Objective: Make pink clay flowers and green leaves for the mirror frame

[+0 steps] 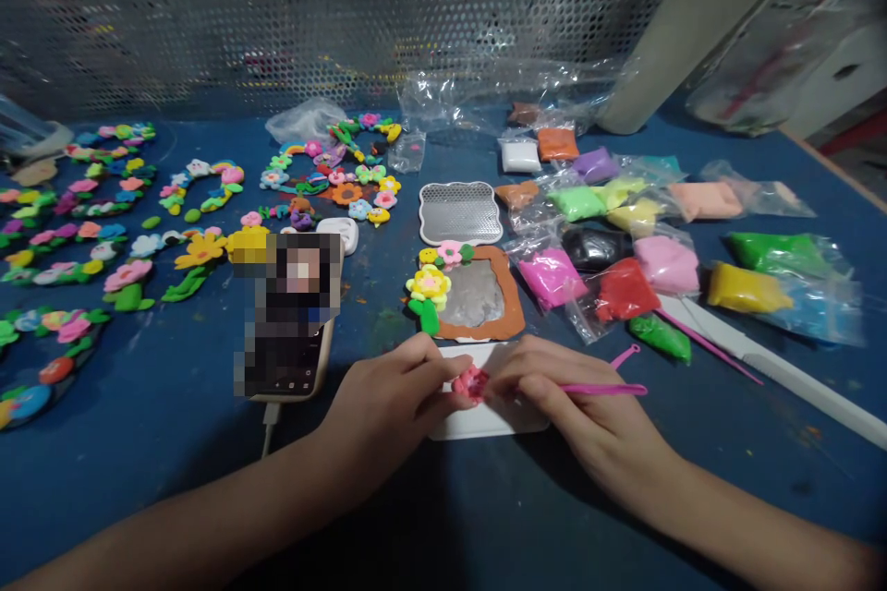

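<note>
Between the fingertips of my left hand is a small pinkish-red clay flower, low over a white board. My right hand is closed around a pink modelling tool; its tip is hidden by the fingers beside the flower. Just beyond the board lies a mirror with a brown clay frame. A yellow clay flower, a pink one and green leaves decorate its left and top edges. Farther back rests a plain wavy-edged mirror.
Bags of coloured clay crowd the right, near a white knife-like tool and another thin pink tool. A phone with a cable lies left of my hands. Finished clay pieces cover the far left; a perforated metal panel stands behind.
</note>
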